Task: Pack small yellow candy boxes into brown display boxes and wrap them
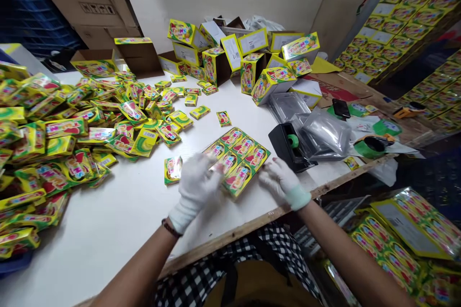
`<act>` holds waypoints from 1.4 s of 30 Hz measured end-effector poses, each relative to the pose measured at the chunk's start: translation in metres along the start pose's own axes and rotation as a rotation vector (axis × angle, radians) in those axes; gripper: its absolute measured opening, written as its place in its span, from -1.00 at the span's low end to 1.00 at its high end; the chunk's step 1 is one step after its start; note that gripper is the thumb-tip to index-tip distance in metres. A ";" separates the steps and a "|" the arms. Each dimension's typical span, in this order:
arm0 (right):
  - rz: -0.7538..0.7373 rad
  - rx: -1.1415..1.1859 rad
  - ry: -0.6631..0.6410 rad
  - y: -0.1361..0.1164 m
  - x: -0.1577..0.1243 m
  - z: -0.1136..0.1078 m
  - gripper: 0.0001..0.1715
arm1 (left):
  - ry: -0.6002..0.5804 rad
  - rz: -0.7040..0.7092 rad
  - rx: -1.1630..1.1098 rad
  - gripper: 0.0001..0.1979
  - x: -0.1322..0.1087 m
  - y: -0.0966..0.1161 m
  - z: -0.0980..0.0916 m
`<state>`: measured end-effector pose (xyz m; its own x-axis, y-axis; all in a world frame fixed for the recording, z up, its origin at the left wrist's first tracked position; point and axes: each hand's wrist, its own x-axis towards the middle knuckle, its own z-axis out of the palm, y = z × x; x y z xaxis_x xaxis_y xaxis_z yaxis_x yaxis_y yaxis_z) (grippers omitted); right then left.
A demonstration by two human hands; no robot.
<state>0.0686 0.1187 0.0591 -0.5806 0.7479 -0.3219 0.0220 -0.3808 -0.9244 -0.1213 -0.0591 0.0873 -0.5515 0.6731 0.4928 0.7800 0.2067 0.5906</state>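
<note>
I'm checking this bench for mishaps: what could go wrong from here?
The left hand might nudge the loose box close beside it. The right hand could bump the black tape dispenser just beyond it. The block of small boxes between the hands may shift if pushed unevenly.

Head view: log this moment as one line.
left grip: gloved, over left edge of box block | right grip: gloved, by its right edge, contact unclear | tape dispenser: right of block | loose boxes: heaped left
</note>
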 end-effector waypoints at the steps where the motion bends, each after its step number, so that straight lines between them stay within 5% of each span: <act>1: -0.111 -0.187 0.058 -0.009 0.013 0.003 -0.27 | 0.070 -0.155 -0.043 -0.71 0.014 -0.010 -0.003; 4: -0.407 -0.935 0.131 -0.032 0.049 0.023 -0.26 | -0.024 -0.543 -0.223 -0.60 0.035 -0.038 -0.003; 8: -0.713 -1.617 -0.239 -0.044 0.082 0.060 -0.36 | -0.187 -0.628 -0.343 -0.64 0.000 -0.040 0.009; 12: -0.950 -1.719 -0.523 -0.037 0.081 0.078 -0.35 | -0.165 -0.660 -0.404 -0.65 -0.057 -0.009 0.022; 15: -1.100 -1.682 -0.656 -0.024 0.053 0.075 -0.34 | -0.033 -0.638 -0.393 -0.63 -0.079 0.006 0.029; 18: -1.176 -1.617 -0.706 -0.008 0.014 0.064 -0.33 | 0.059 -0.297 -0.251 -0.72 -0.083 0.003 0.029; 21: -1.175 -1.546 -0.636 0.007 -0.017 0.044 -0.38 | -0.032 0.289 -0.103 -0.86 -0.079 -0.012 0.024; 24: -1.168 -1.332 -0.644 0.011 -0.029 0.006 -0.50 | -0.037 0.541 -0.010 -0.81 -0.072 -0.025 0.021; 26: -1.091 -1.101 -0.470 0.002 -0.027 -0.032 -0.59 | -0.017 0.530 0.011 -0.80 -0.071 -0.028 0.023; 29: -0.786 -0.874 0.184 -0.026 -0.011 -0.094 -0.67 | 0.023 0.459 0.012 -0.82 -0.073 -0.019 0.037; 31: -0.617 -0.840 0.367 -0.045 0.005 -0.126 -0.61 | 0.059 0.428 0.010 -0.84 -0.074 -0.006 0.051; 34: -0.425 -0.806 0.260 -0.061 0.030 -0.146 -0.54 | 0.111 0.409 -0.008 -0.85 -0.075 0.012 0.073; 37: -0.331 -0.736 0.161 -0.062 0.044 -0.143 -0.56 | 0.134 0.398 -0.021 -0.86 -0.075 0.019 0.086; 42: -0.359 -0.590 0.241 -0.053 0.033 -0.142 -0.56 | 0.113 0.413 -0.028 -0.86 -0.075 0.017 0.084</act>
<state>0.1642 0.2412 0.0687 -0.4406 0.8964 0.0485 0.3381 0.2158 -0.9160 -0.0421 -0.0466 0.0065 -0.2246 0.6131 0.7574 0.9347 -0.0842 0.3453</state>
